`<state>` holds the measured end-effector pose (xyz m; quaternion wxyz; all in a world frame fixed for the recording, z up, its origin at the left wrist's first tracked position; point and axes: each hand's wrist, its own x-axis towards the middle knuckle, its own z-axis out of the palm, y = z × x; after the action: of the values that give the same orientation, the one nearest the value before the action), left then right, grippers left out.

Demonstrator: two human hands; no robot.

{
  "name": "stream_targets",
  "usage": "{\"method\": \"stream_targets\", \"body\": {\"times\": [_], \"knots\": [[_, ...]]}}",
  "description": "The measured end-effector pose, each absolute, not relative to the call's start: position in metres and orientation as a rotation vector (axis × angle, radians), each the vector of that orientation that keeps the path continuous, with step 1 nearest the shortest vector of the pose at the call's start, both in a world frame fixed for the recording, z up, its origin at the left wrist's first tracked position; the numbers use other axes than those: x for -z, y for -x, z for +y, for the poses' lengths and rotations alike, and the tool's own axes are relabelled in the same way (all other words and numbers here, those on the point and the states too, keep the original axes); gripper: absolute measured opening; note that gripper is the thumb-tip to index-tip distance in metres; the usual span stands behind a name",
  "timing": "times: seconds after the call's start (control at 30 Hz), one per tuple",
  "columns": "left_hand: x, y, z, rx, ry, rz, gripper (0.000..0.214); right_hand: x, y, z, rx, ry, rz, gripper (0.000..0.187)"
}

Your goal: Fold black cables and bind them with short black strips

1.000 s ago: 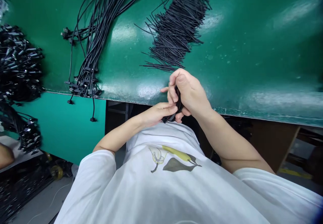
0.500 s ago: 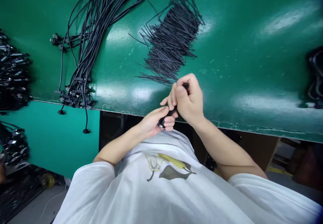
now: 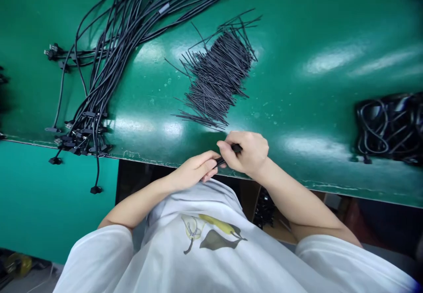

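A bundled black cable (image 3: 219,161) runs between my two hands at the table's front edge. My left hand (image 3: 197,168) is closed around its lower left part, so most of that end is hidden. The fingers of my right hand (image 3: 248,151) are curled round the other end, and a dark tip pokes out by the thumb. Just beyond my hands, a heap of short black ties (image 3: 220,77) lies on the green table.
Long black cables (image 3: 112,59) with plugs and grey sleeves spread across the left of the green table (image 3: 297,86), some plugs hanging over its edge. Coiled black cables (image 3: 390,127) sit at the right. A lower green surface (image 3: 59,205) is at left.
My view has shifted right, bringing the coiled cables further into sight. The right hand has turned and come lower; the left hand now covers the metal end of the bundle that showed before.
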<state>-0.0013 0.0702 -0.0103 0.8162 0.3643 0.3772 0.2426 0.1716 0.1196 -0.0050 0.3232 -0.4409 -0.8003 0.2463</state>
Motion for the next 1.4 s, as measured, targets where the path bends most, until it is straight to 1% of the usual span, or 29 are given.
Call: {"method": "stream_targets", "body": {"times": [0.1,0.13,0.17,0.23,0.3,0.43,0.6,0.93,1.0,1.03,1.17,1.2,1.23,1.27,1.3,1.4], "knots": [[0.011,0.01,0.072,-0.5,-0.864,0.896,0.041,0.007,-0.178,0.134,-0.974,1.165,-2.051,0.028],[0.011,0.012,0.073,-0.52,-0.83,0.907,0.042,0.008,-0.183,0.144,-1.022,1.195,-1.997,0.029],[0.012,0.013,0.073,-0.555,-0.77,0.914,0.041,0.011,-0.19,0.156,-1.003,1.262,-1.954,0.028],[0.015,0.015,0.075,-0.655,-0.62,0.918,0.039,0.018,-0.203,0.182,-0.786,1.459,-1.932,0.024],[0.018,0.015,0.077,-0.754,-0.506,0.915,0.039,0.027,-0.212,0.202,-0.531,1.617,-2.032,0.021],[0.018,0.015,0.081,-0.818,-0.479,0.934,0.041,0.036,-0.215,0.213,-0.325,1.752,-2.194,0.018],[0.012,0.014,0.08,-0.859,-0.488,0.958,0.043,0.026,-0.218,0.197,-0.162,1.836,-2.139,0.025],[0.0,0.004,0.064,-0.842,-0.563,0.889,0.043,0.012,-0.23,0.166,-0.021,1.817,-1.96,0.021],[-0.004,0.0,0.061,-0.856,-0.56,0.882,0.044,0.005,-0.228,0.156,-0.089,1.763,-1.904,0.019],[-0.006,-0.002,0.06,-0.866,-0.556,0.877,0.046,0.002,-0.226,0.149,-0.189,1.714,-1.89,0.017],[-0.009,-0.011,0.058,-0.916,-0.567,0.857,0.062,-0.01,-0.209,0.105,-0.942,1.373,-2.017,0.019],[-0.007,-0.012,0.058,-0.927,-0.59,0.862,0.062,-0.013,-0.204,0.093,-1.059,1.289,-2.065,0.02],[-0.006,-0.013,0.057,-0.936,-0.628,0.879,0.06,-0.015,-0.2,0.082,-1.076,1.232,-2.117,0.02],[-0.003,-0.014,0.056,-0.941,-0.686,0.91,0.056,-0.017,-0.197,0.073,-0.982,1.212,-2.173,0.02],[-0.001,-0.014,0.055,-0.942,-0.763,0.959,0.053,-0.019,-0.194,0.066,-0.799,1.207,-2.238,0.02],[0.004,-0.014,0.051,-0.922,-1.044,1.146,0.045,-0.025,-0.188,0.056,-0.037,1.022,-2.469,0.023]]}}
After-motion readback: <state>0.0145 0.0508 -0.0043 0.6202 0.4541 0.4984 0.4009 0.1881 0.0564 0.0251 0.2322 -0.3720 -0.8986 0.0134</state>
